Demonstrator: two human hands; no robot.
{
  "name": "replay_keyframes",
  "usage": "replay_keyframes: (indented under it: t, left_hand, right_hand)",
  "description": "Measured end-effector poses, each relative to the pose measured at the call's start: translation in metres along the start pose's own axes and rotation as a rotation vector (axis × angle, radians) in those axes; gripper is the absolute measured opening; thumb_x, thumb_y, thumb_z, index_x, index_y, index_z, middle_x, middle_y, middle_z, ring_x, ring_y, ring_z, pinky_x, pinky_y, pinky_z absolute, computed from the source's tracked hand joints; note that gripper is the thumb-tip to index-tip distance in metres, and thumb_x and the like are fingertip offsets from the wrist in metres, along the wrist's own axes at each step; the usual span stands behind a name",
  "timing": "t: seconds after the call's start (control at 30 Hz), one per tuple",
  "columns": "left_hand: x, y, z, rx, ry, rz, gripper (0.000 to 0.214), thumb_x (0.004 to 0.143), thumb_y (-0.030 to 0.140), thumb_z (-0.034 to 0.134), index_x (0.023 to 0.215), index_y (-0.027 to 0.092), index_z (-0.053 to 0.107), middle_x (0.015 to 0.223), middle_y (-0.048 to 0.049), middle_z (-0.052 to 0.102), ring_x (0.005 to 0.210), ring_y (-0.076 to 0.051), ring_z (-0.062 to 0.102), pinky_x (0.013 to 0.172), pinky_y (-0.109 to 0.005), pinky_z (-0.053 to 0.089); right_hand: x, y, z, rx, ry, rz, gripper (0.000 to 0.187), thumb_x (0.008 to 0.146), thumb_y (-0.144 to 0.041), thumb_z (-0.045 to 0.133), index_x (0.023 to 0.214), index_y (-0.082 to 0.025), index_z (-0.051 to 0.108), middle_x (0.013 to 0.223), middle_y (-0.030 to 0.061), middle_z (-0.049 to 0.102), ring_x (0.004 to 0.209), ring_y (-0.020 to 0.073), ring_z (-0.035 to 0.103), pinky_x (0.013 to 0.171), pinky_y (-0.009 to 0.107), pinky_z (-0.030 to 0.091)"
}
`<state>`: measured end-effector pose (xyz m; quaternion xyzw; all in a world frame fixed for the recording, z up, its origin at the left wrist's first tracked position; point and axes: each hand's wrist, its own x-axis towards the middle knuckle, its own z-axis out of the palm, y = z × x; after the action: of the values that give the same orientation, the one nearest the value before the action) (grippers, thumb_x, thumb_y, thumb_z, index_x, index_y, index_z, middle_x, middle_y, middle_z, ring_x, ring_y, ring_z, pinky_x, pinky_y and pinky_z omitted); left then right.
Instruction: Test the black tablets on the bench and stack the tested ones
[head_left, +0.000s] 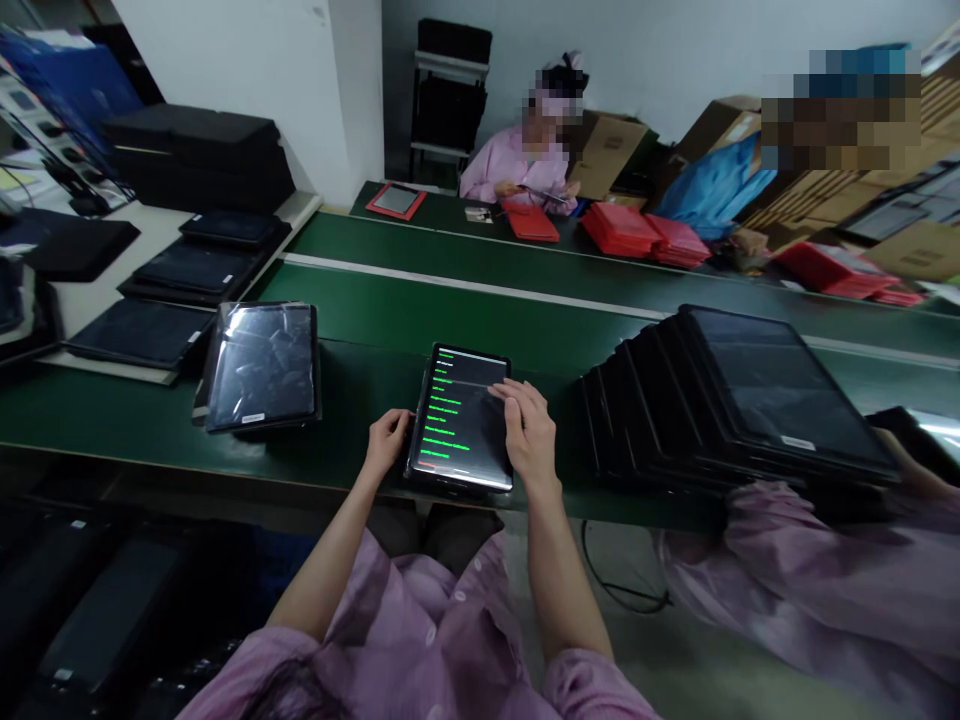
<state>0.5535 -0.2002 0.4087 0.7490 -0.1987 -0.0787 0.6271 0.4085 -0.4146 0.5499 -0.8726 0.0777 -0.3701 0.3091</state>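
The tablet (465,420) lies face-up between the fingers, long axis pointing away from the body. The right hand (531,432), fingers extended, grasps nothing over its screen; the left hand's (387,440) curled fingers meet its edge, whether pinching I cannot tell. A tablet stack (262,365) sits left of them.

Tablet (466,418) between stacks (262,368), on table (356,375) (near edge)

factory workshop, electronics line
long green bench (360,300) w/ tablet stacks (780,385), pink-smocked co-worker (517,168) opp., red pouches (616,232) on far side, cardboard boxes (609,152) stacked bhnd.
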Motion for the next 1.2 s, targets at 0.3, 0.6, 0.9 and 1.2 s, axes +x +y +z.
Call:
replay_keyframes:
  t: [0.3, 0.6, 0.9, 1.2]
  left_hand:
    - [0.003, 0.006, 0.000, -0.109, 0.035, -0.075, 0.048, 0.094, 0.062, 0.062, 0.095, 0.018, 0.081, 0.093, -0.0077, 0.078, 0.087, -0.022, 0.071, 0.076, -0.029, 0.053]
    - [0.001, 0.084, -0.024, -0.028, -0.098, -0.090, 0.047, 0.095, 0.063, 0.063, 0.090, 0.019, 0.081, 0.072, -0.0028, 0.070, 0.068, -0.018, 0.062, 0.066, -0.029, 0.046]
    - [-0.003, 0.145, -0.010, 0.353, -0.284, -0.117, 0.050, 0.099, 0.061, 0.053, 0.078, 0.023, 0.079, 0.082, -0.0048, 0.080, 0.082, -0.025, 0.072, 0.073, -0.032, 0.049]
    - [0.012, 0.157, 0.045, 0.227, -0.405, 0.138, 0.035, 0.102, 0.047, 0.057, 0.113, 0.024, 0.081, 0.124, -0.0081, 0.080, 0.111, -0.028, 0.074, 0.092, -0.036, 0.057]
  right_hand:
    - [0.005, 0.001, 0.002, -0.021, 0.017, -0.001, 0.045, 0.115, -0.039, 0.035, 0.128, -0.027, 0.076, 0.129, 0.0052, 0.079, 0.139, 0.0242, 0.062, 0.126, 0.053, 0.040]
    - [-0.018, 0.023, -0.005, 0.264, 0.051, 0.458, 0.053, 0.106, -0.059, 0.051, 0.146, -0.025, 0.065, 0.143, 0.0105, 0.071, 0.135, 0.0264, 0.065, 0.120, 0.048, 0.047]
    - [-0.038, 0.061, -0.001, 0.711, -0.007, 1.005, 0.044, 0.087, -0.063, 0.075, 0.112, -0.027, 0.081, 0.121, 0.0037, 0.081, 0.120, 0.0295, 0.073, 0.111, 0.046, 0.056]
    - [-0.069, 0.131, -0.083, 0.678, 0.230, 1.038, 0.045, 0.074, -0.062, 0.085, 0.091, -0.021, 0.079, 0.095, 0.0063, 0.085, 0.095, 0.0290, 0.079, 0.094, 0.045, 0.064]
